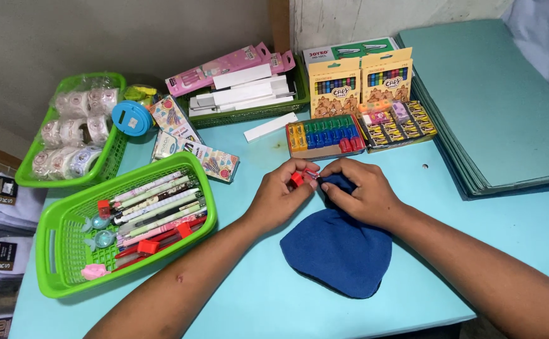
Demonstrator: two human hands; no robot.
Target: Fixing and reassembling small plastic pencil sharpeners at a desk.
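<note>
A light blue table [255,301] stands against a pale wall, crowded with green baskets [67,276] of pens and tape rolls, crayon boxes [334,88] and a stack of green folders [494,107]. At its middle, the left hand [281,198] pinches a small red sharpener [298,179] between fingertips, while the right hand [362,191] closes on the top edge of a blue cloth pouch [337,251] just beside it.

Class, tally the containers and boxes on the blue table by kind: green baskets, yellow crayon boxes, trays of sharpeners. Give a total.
Green baskets: 3
Yellow crayon boxes: 2
Trays of sharpeners: 2
Total: 7
</note>
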